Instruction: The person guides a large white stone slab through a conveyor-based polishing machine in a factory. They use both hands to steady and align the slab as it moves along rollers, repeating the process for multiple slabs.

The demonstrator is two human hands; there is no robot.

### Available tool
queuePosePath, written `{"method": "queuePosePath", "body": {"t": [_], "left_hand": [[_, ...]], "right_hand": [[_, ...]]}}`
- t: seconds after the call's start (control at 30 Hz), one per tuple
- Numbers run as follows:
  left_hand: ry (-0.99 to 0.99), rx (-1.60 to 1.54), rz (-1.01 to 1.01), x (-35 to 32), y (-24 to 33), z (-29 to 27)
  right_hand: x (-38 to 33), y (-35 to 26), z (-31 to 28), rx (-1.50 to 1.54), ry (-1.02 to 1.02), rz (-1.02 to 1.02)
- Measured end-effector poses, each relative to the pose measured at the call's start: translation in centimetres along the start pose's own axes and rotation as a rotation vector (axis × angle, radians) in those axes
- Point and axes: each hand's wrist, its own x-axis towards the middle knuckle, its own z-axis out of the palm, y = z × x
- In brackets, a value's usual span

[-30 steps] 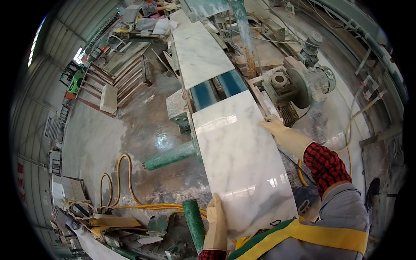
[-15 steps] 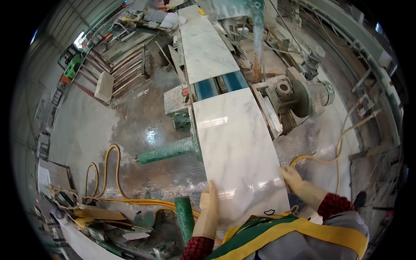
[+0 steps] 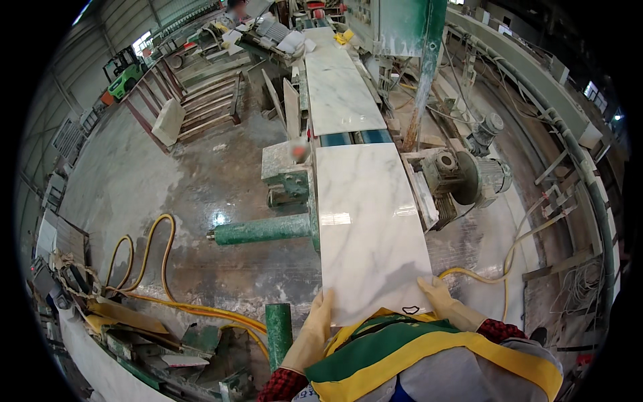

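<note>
A long white marble slab with grey veins lies in front of me, its near end close against my green and yellow apron. My left hand, in a cream glove, grips the slab's left edge near that end. On the opposite edge, my gloved right hand holds on; the fingers of both hands are partly hidden by the slab. Beyond a narrow gap showing blue belts, a second marble slab lies in line with the first on the conveyor.
A motor sits right of the conveyor, near a rusty green post. To the left, a green roller juts out. Yellow hoses run over the floor beside an upright green tube. A slatted rack stands farther off.
The near slab has moved forward with both my hands on its edges, and the belt gap before the far slab has narrowed. My view has tilted up somewhat.
</note>
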Motion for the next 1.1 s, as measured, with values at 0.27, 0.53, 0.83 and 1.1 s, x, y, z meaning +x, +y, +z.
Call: {"method": "queuePosePath", "body": {"t": [0.27, 0.53, 0.83, 1.1], "left_hand": [[0.026, 0.073, 0.086, 3.8, 0.9, 1.4], [0.105, 0.122, 0.078, 3.9, 4.6, 3.8], [0.094, 0.014, 0.049, 7.1, 3.2, 3.3], [0.070, 0.129, 0.032, 8.2, 3.6, 3.1]], "right_hand": [[3.1, -3.9, 0.5, -0.099, 0.096, 0.014], [6.8, -3.8, 0.3, -0.073, 0.080, -0.007], [9.1, -2.8, -0.8, -0.039, -0.023, -0.015], [10.1, -4.3, -0.6, -0.161, -0.021, -0.102]]}}
